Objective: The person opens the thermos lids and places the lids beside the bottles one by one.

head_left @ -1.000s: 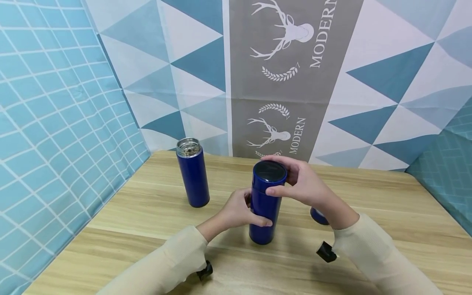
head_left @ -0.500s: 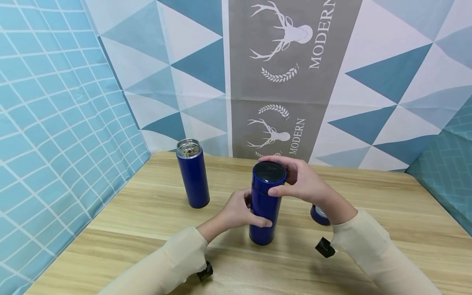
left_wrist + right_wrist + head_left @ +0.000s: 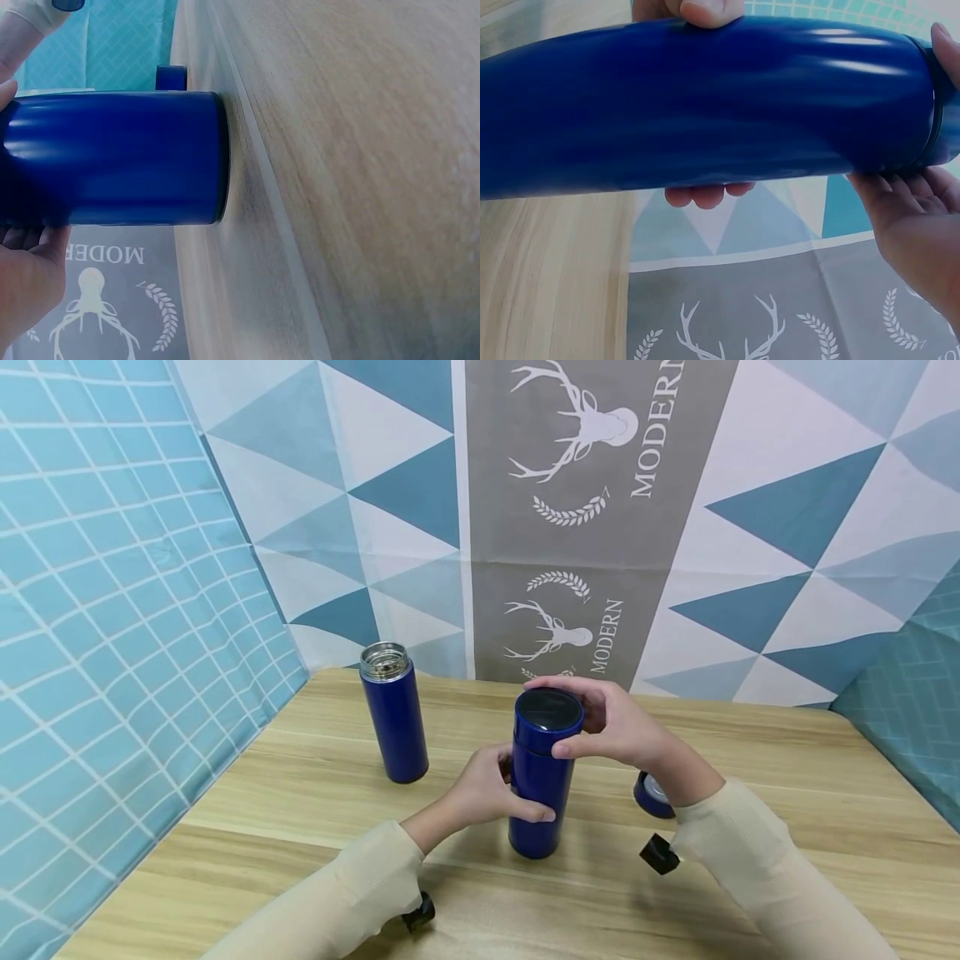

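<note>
A glossy blue thermos point(image 3: 536, 789) stands upright near the middle of the wooden table, its base at the tabletop in the left wrist view. My left hand point(image 3: 480, 789) grips its body from the left, thumb across the front. On top sits the blue lid point(image 3: 528, 739) with a dark, shiny disc. My right hand point(image 3: 622, 731) holds this lid from the right, thumb in front near the seam and fingers behind. The right wrist view shows the seam point(image 3: 936, 101) as a thin dark ring between lid and body.
At the back left stands a second blue thermos point(image 3: 396, 722), its bare steel mouth uncovered. Right of the held one, a loose blue lid point(image 3: 651, 797) lies partly behind my right wrist. The patterned backdrop point(image 3: 390, 527) rises along the table's far edge.
My right thumb has slid a little to the right along the lid, and the right forearm has shifted slightly, showing more of the loose lid. My left hand and the thermos stay in place.
</note>
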`<state>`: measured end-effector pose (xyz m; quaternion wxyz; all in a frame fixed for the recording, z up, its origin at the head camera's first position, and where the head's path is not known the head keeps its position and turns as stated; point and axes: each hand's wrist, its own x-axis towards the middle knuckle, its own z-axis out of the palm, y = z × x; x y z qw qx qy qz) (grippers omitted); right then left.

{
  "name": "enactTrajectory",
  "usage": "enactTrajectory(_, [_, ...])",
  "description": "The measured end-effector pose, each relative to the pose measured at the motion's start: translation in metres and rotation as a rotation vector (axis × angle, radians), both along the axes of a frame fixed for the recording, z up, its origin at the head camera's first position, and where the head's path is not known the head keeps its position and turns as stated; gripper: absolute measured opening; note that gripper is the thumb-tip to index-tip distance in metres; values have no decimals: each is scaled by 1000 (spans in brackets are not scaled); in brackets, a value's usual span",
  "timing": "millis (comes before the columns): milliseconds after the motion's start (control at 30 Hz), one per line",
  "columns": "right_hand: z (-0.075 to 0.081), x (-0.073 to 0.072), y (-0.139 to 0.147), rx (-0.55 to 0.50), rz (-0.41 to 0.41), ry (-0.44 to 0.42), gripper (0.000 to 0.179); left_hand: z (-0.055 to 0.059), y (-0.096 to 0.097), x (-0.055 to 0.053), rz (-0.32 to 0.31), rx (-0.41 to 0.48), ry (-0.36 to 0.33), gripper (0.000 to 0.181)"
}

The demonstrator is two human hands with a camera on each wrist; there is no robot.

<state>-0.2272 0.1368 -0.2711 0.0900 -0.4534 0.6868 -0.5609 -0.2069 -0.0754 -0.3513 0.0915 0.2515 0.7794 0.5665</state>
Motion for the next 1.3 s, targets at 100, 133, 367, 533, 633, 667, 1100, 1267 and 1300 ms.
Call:
enactTrajectory(100, [0, -2, 0, -8, 28, -4, 66, 0, 0, 0, -2, 1, 0, 54])
enactTrajectory(133, [0, -2, 0, -9, 36, -5, 66, 0, 0, 0, -2, 0, -2, 54])
enactTrajectory(367, [1, -7, 2, 0, 83, -31, 67, 0, 0, 0, -2, -13, -7, 55])
enactTrajectory(533, [3, -9, 3, 22, 107, -50, 69, 0, -1, 0, 1, -16, -12, 55])
enactTrajectory(633, [4, -11, 4, 34, 121, -56, 70, 0, -1, 0, 5, -20, -16, 56])
enactTrajectory(667, [4, -12, 4, 37, 127, -54, 70, 0, -1, 0, 6, -22, -16, 56])
enactTrajectory(1100, [8, -20, 6, 71, 209, -57, 66, 1, 0, 1, 4, -20, 4, 55])
enactTrajectory(1267, [8, -23, 7, 77, 235, -59, 66, 0, 0, 0, 10, -22, 3, 56])
enactTrajectory(1300, [8, -24, 7, 75, 245, -55, 66, 0, 0, 0, 10, -22, 4, 56])
